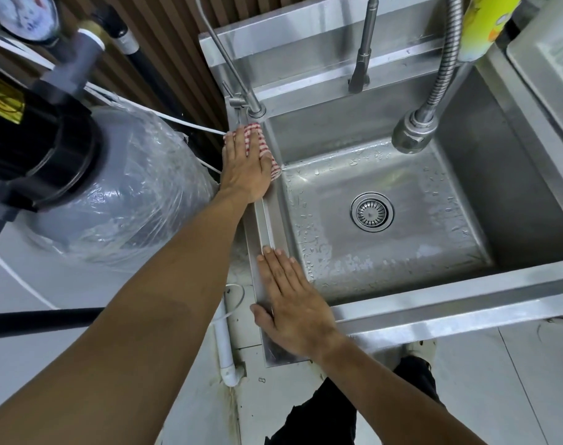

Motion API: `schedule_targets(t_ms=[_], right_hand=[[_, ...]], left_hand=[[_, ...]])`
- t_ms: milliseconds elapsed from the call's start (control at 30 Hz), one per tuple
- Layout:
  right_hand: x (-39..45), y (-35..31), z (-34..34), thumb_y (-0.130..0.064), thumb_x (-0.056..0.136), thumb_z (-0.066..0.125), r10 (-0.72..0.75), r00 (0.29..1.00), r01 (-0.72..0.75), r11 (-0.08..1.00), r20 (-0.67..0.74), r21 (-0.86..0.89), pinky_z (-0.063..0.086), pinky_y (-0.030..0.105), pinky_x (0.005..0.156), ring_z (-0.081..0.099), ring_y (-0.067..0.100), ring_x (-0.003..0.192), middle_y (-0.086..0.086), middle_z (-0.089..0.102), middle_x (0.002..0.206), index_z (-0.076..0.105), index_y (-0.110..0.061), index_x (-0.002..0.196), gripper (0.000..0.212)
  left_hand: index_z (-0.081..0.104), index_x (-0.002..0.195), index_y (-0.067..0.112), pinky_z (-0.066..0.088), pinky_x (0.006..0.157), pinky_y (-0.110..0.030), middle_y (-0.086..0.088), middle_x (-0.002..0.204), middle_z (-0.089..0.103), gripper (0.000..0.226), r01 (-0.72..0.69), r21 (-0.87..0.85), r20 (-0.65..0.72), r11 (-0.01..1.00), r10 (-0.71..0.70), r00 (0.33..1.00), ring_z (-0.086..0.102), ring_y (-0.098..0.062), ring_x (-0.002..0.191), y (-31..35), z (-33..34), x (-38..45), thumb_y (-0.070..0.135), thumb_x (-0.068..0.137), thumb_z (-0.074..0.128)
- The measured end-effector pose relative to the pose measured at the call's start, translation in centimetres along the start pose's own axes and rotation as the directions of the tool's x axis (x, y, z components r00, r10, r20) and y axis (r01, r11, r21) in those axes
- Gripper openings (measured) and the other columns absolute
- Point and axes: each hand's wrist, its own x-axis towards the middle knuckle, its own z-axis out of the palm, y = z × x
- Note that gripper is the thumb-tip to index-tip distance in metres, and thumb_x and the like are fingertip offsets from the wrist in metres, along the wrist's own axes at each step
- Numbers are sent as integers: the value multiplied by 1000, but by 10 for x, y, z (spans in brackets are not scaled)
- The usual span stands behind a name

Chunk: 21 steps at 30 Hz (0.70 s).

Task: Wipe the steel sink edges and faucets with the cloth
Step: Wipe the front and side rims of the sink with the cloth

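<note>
Person wiping a steel sink's left edge.
Left hand (246,165), fingers flat together, presses checked cloth (267,146) near the small faucet (241,101); right hand (293,303), fingers straight, braces on the sink (434,303) corner.

The cloth (261,146) is red-and-white checked. The sink (434,175) and faucets (362,56) are bare grey steel. A tank (119,200) looks pale grey under clear wrap, its cap (33,136) black with a yellow label. A bottle (485,24) is yellow-green, perhaps with orange print.
</note>
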Motion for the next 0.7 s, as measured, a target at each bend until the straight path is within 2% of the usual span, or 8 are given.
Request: schedule_targets(t_ms=[333,467,600,700], right_hand=[[1,1,3,-51,106,30,-8,1000,8,1000,-2,12,6,42,129,-15,22,158,11,-11,171,-3,-7,163,79],[1,1,1,-50,106,32,-2,1000,2,1000,-9,5,8,43,129,-12,23,158,12,-9,172,1,-5,163,79],[-1,-1,0,-50,106,35,7,999,-7,1000,-45,7,12,43,129,-4,25,159,14,0,172,9,-4,163,78],[-10,-1,0,-50,108,32,26,998,-25,1000,-61,10,18,43,127,2,24,159,12,6,172,12,-6,163,73]], left_hand=[[3,165,17,-5,128,-45,-11,172,-9,65,90,-38,-43,995,-92,995,-12,-33,157,0,-9,52,44,108,19],[4,165,18,-4,128,-46,-12,172,-7,64,51,-21,-67,998,-52,996,-11,-34,158,2,4,15,45,108,17],[-4,165,21,-7,128,-45,-10,171,-15,65,47,-66,-38,997,-50,998,-18,-31,157,9,16,-51,47,109,15],[1,165,20,-8,128,-43,-9,172,-12,65,62,-55,-47,997,-64,997,-15,-30,157,13,23,-71,46,108,19]])
